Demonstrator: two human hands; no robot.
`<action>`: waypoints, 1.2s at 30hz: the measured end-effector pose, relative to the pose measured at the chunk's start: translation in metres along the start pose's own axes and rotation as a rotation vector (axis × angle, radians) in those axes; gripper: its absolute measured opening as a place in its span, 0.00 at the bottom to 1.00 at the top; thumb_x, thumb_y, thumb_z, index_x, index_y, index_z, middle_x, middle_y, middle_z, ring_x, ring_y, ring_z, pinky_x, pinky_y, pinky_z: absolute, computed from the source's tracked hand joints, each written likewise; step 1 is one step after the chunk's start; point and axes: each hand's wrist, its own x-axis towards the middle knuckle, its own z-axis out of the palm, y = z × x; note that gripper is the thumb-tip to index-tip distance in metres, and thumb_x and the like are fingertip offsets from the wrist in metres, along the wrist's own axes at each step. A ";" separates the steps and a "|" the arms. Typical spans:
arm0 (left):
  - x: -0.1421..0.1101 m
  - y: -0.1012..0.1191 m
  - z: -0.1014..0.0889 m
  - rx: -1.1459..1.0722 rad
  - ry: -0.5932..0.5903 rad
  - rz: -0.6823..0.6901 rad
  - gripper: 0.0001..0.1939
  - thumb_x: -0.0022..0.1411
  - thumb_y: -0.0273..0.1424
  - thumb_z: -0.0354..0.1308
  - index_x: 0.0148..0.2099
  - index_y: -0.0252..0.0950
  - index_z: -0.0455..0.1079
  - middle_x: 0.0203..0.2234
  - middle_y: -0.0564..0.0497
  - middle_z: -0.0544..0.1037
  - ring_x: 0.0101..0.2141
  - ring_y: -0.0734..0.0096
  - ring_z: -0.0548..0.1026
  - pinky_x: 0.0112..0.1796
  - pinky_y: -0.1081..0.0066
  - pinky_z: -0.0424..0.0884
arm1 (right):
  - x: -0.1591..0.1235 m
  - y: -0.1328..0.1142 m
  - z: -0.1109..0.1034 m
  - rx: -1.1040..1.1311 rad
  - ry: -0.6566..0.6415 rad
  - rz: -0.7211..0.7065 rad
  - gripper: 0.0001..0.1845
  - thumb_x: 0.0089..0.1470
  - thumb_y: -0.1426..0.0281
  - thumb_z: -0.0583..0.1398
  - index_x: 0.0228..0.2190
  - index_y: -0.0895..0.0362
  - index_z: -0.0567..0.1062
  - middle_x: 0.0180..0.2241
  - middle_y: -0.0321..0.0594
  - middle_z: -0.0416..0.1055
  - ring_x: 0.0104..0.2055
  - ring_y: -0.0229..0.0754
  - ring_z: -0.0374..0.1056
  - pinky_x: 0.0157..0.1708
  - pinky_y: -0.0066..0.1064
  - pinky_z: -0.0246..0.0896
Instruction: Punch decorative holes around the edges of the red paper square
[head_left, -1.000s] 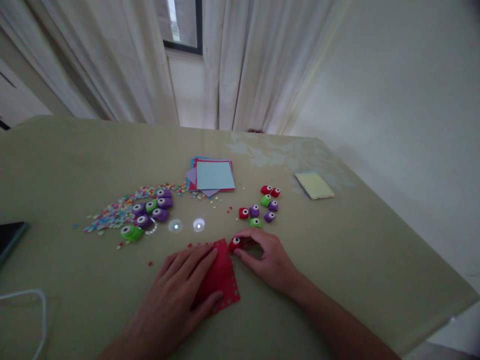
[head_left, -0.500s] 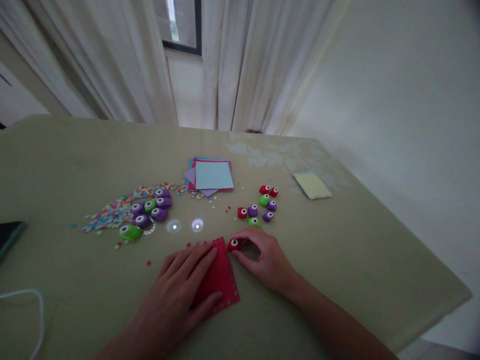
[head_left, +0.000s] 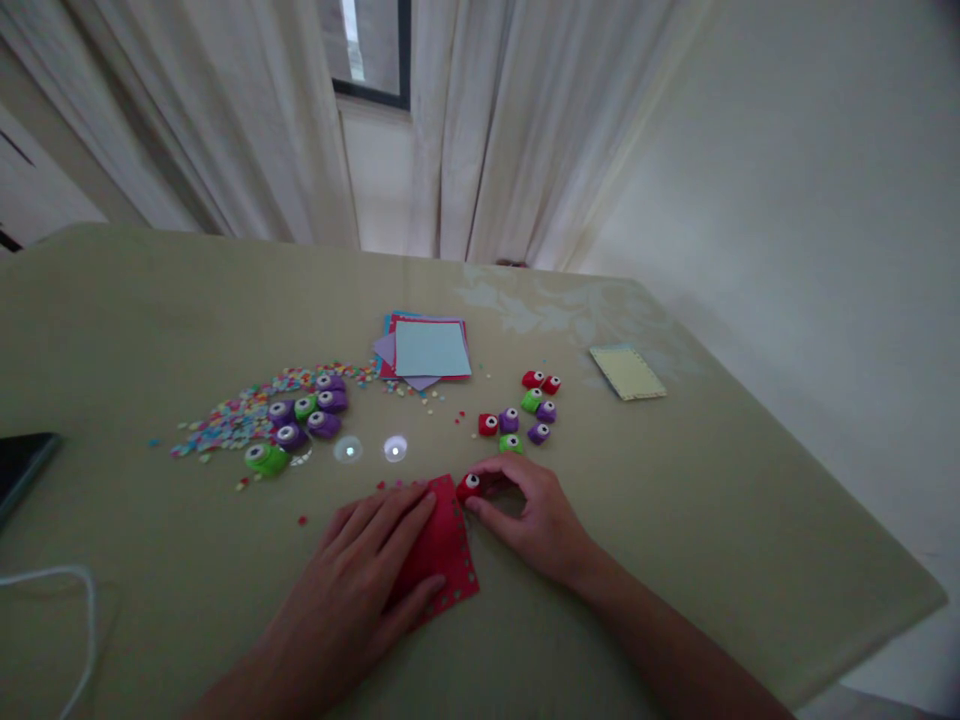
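My left hand (head_left: 375,550) lies flat, its fingers stretched over a red paper square (head_left: 450,545) and pressing it to the table. Small punched holes run along the paper's right and lower edges. Between the thumb and fingers of my right hand (head_left: 536,515) is a small red craft punch (head_left: 469,487) with a white round button, at the paper's upper right corner. Whether the paper sits in its slot I cannot tell. Beyond that hand stand several small red, green and purple punches (head_left: 510,420). Little red paper bits (head_left: 381,486) lie behind my left fingertips.
Larger purple and green punches (head_left: 324,425) stand at left beside a spread of coloured paper confetti (head_left: 232,425). A stack of coloured paper squares (head_left: 433,348) lies farther back, a pale yellow sheet (head_left: 628,372) to the right. A dark device (head_left: 22,470) and white cable (head_left: 91,620) are at far left.
The view has shifted slightly. My right hand and the red punch have moved barely, staying at the paper's upper right corner. My left hand keeps its place on the paper.
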 end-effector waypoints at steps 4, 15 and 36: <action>-0.001 0.000 -0.001 0.031 0.000 0.030 0.33 0.75 0.42 0.61 0.76 0.37 0.61 0.69 0.44 0.74 0.62 0.52 0.72 0.60 0.55 0.64 | -0.001 0.002 -0.001 -0.057 -0.045 -0.064 0.13 0.63 0.70 0.71 0.49 0.53 0.82 0.45 0.43 0.84 0.47 0.46 0.80 0.51 0.38 0.76; -0.003 -0.003 -0.003 0.026 -0.044 0.065 0.36 0.75 0.45 0.60 0.79 0.43 0.59 0.73 0.49 0.69 0.67 0.51 0.69 0.66 0.53 0.56 | 0.001 0.004 -0.006 -0.092 -0.152 -0.181 0.17 0.68 0.71 0.67 0.56 0.50 0.80 0.53 0.43 0.84 0.55 0.46 0.80 0.59 0.41 0.73; 0.000 -0.008 -0.002 -0.020 -0.098 0.087 0.38 0.77 0.45 0.59 0.81 0.43 0.53 0.74 0.48 0.66 0.69 0.53 0.68 0.69 0.53 0.60 | 0.002 0.015 -0.007 -0.192 -0.158 -0.372 0.11 0.72 0.69 0.63 0.53 0.50 0.83 0.53 0.43 0.84 0.55 0.45 0.80 0.58 0.40 0.76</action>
